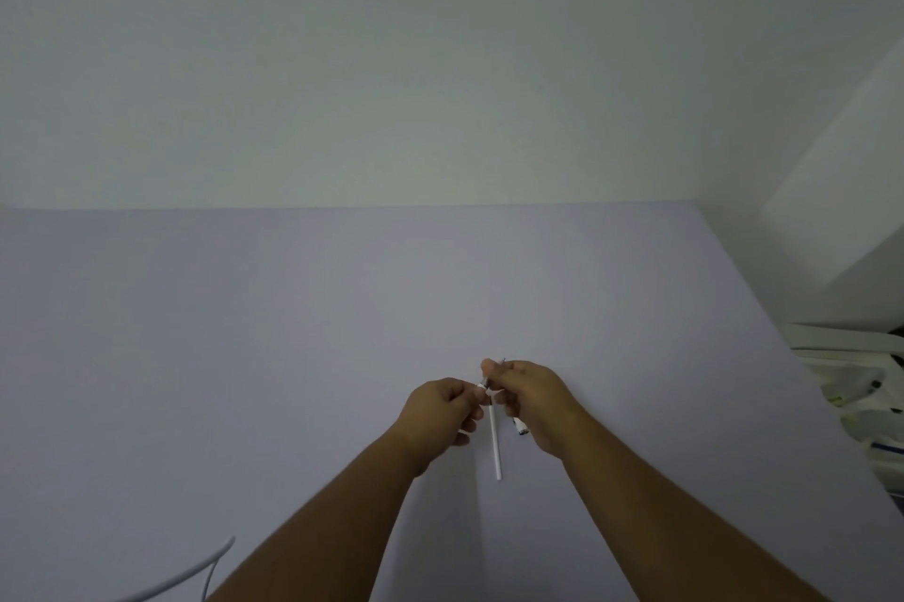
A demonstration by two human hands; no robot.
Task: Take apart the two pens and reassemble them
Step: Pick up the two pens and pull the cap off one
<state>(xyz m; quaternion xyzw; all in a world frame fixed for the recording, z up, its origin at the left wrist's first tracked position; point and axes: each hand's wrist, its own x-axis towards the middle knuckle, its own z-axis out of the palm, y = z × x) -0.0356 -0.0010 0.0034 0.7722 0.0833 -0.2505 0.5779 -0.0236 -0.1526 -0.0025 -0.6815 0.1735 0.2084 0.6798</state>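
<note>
Holding a white pen barrel above a pale lavender surface, the left hand and right hand meet, both pinched on its upper end. A second pen peeks from under the right hand. Small parts seem hidden in the fingers; a loosened grip could drop them, or a hard pull could fling them.

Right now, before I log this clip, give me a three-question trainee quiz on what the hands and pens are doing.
1. True or false: the white pen barrel lies flat on the table.
2. Which hands pinch its top end? A) left hand only B) right hand only C) both
3. What white item lies at the table's near left edge?

Key: 1 false, it hangs down from the fingers. 2 C. 3 a cable.
</note>
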